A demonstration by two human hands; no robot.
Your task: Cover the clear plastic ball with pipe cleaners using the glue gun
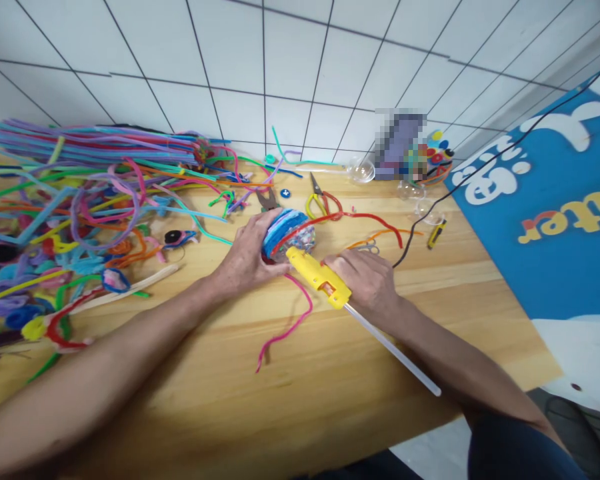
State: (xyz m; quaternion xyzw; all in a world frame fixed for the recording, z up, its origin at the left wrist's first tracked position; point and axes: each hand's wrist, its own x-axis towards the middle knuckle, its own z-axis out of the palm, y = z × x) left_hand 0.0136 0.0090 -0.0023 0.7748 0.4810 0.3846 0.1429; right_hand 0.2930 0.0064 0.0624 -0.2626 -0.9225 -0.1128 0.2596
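Note:
My left hand (247, 257) is wrapped round a ball (286, 230) banded with blue, purple and red pipe cleaners; part of its clear surface shows on the right. In my right hand (367, 277) is a yellow glue gun (320, 277), its nozzle end at the ball's lower right and a long clear glue stick (393, 350) sticking out of its back. A red pipe cleaner (375, 217) trails from the ball to the right. Below the ball a pink pipe cleaner (307, 307) curls over the wooden table (220, 373).
Loose pipe cleaners (105, 200) and a long bundle (95, 143) cover the left side. Behind the ball lie pliers (267, 199), a blue button (285, 193) and scissors (323, 197). Clear balls (361, 171), a yellow cutter (437, 235) and a black cable (455, 190) are at the right.

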